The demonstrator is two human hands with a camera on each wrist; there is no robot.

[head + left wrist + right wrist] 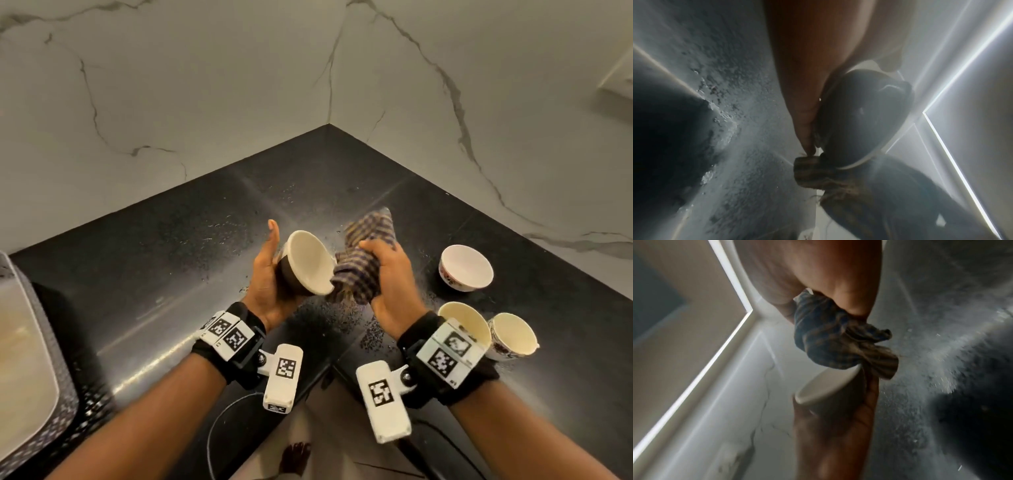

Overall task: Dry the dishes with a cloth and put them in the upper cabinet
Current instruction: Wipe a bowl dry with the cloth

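The left hand (270,277) is cradling a small bowl (308,263), dark outside and cream inside, its fingers curling under the dark base and the thumb standing up past the far rim; the bowl is tilting so that its mouth is facing the other hand. The right hand (390,274) is bunching a checked cloth (363,260) in a closed fist, and the lower fold of the cloth is touching the bowl's near rim, with loose cloth sticking up beyond the knuckles. Both are hanging above a wet black counter (171,246) set into a marble-walled corner. To the outside of the right hand, a white patterned bowl (466,270) is sitting upright on the counter, and nearer the right wrist two cream cups (513,335) are standing just beside each other.
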